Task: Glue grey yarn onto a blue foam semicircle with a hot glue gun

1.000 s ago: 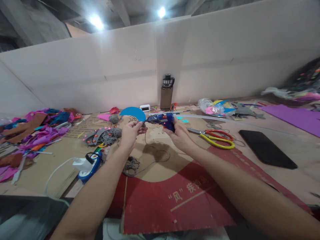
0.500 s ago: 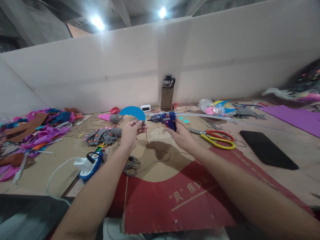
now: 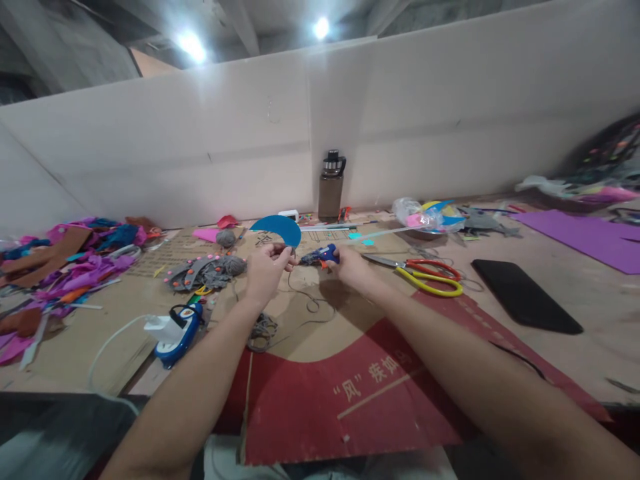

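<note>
My left hand (image 3: 265, 270) is closed in a pinch on a blue crescent-shaped foam piece (image 3: 279, 229), held upright above the cardboard. My right hand (image 3: 350, 267) grips a blue hot glue gun (image 3: 320, 255) whose nozzle points left, close to the fingers of my left hand. A thin grey cord (image 3: 305, 303) hangs from where the hands meet and loops onto the red and brown cardboard sheet (image 3: 320, 373) below.
Yellow and red scissors (image 3: 425, 275) and a black flat pad (image 3: 525, 296) lie to the right. Grey felt pieces (image 3: 207, 272), a blue and white device (image 3: 176, 328) and piled coloured scraps (image 3: 65, 257) sit left. A bottle (image 3: 331, 187) stands by the white back wall.
My right hand has lowered the glue gun and brought its nozzle left, nearer my left hand. The blue foam piece has shifted slightly right.
</note>
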`<action>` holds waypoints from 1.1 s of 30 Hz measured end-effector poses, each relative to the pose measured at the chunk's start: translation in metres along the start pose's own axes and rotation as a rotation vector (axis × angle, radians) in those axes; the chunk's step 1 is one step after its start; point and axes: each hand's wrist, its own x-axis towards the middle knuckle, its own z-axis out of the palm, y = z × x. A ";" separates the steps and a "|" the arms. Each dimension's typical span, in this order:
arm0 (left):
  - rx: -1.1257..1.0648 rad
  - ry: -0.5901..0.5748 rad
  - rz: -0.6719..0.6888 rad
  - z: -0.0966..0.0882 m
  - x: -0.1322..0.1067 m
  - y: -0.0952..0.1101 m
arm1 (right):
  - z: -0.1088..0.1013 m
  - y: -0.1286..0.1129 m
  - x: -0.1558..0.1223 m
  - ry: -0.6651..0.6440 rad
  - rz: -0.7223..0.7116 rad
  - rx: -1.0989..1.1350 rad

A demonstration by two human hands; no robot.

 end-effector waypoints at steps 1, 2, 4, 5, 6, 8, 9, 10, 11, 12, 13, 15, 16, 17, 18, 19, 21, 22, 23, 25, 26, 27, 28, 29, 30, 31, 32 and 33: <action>0.037 -0.008 0.028 0.000 -0.001 0.000 | 0.001 -0.003 -0.003 0.057 -0.054 0.020; 0.081 -0.019 0.065 0.000 -0.003 0.001 | 0.002 -0.008 -0.007 0.102 -0.109 0.078; 0.221 -0.031 0.185 -0.002 -0.004 0.001 | 0.007 -0.024 -0.016 0.091 -0.177 0.343; 0.308 -0.024 0.265 -0.003 -0.005 0.002 | 0.010 -0.033 -0.021 0.022 -0.185 0.542; 0.392 -0.009 0.346 -0.004 -0.006 0.002 | 0.014 -0.042 -0.026 -0.048 -0.180 0.754; 0.503 0.025 0.475 -0.005 -0.008 0.005 | 0.020 -0.058 -0.034 -0.183 -0.139 1.072; 0.523 0.035 0.503 -0.005 -0.008 0.006 | 0.022 -0.063 -0.037 -0.232 -0.109 1.149; 0.520 0.039 0.501 -0.004 -0.009 0.008 | 0.022 -0.067 -0.040 -0.257 -0.070 1.180; 0.496 0.037 0.470 -0.003 -0.010 0.009 | 0.021 -0.069 -0.041 -0.256 -0.029 1.176; 0.458 0.029 0.419 -0.002 -0.011 0.010 | 0.019 -0.069 -0.042 -0.239 0.012 1.150; 0.410 0.019 0.361 -0.001 -0.011 0.011 | 0.017 -0.069 -0.042 -0.211 0.046 1.112; 0.306 -0.004 0.251 0.001 -0.012 0.013 | 0.010 -0.068 -0.041 -0.159 0.077 1.030; 0.254 -0.017 0.210 0.002 -0.012 0.014 | 0.007 -0.067 -0.040 -0.136 0.073 0.993; 0.207 -0.028 0.177 0.003 -0.012 0.014 | 0.005 -0.067 -0.039 -0.109 0.059 0.954; 0.165 -0.036 0.149 0.003 -0.012 0.015 | 0.003 -0.067 -0.038 -0.075 0.043 0.914; 0.128 -0.042 0.123 0.003 -0.012 0.016 | 0.001 -0.066 -0.037 -0.036 0.027 0.878; 0.070 -0.051 0.075 0.004 -0.012 0.018 | 0.000 -0.066 -0.036 0.037 0.001 0.822; 0.050 -0.056 0.053 0.004 -0.011 0.018 | -0.001 -0.066 -0.036 0.057 -0.008 0.802; 0.027 -0.064 0.032 0.004 -0.011 0.018 | -0.001 -0.065 -0.036 0.066 -0.016 0.792; -0.031 -0.083 -0.002 0.005 -0.010 0.017 | -0.002 -0.065 -0.036 0.066 -0.027 0.799; -0.063 -0.096 -0.011 0.005 -0.010 0.015 | -0.002 -0.065 -0.036 0.062 -0.031 0.805; -0.094 -0.107 -0.016 0.005 -0.009 0.014 | -0.002 -0.064 -0.036 0.060 -0.033 0.808; -0.123 -0.116 -0.020 0.006 -0.009 0.012 | -0.002 -0.064 -0.036 0.061 -0.033 0.807; -0.152 -0.123 -0.024 0.006 -0.008 0.011 | -0.003 -0.064 -0.037 0.065 -0.032 0.800; -0.180 -0.127 -0.029 0.006 -0.008 0.009 | -0.003 -0.064 -0.037 0.073 -0.031 0.791; -0.208 -0.131 -0.037 0.007 -0.008 0.008 | -0.003 -0.064 -0.037 0.081 -0.030 0.780; -0.238 -0.135 -0.045 0.007 -0.008 0.008 | -0.003 -0.064 -0.037 0.089 -0.029 0.771; -0.266 -0.139 -0.054 0.008 -0.008 0.007 | -0.004 -0.064 -0.037 0.095 -0.029 0.763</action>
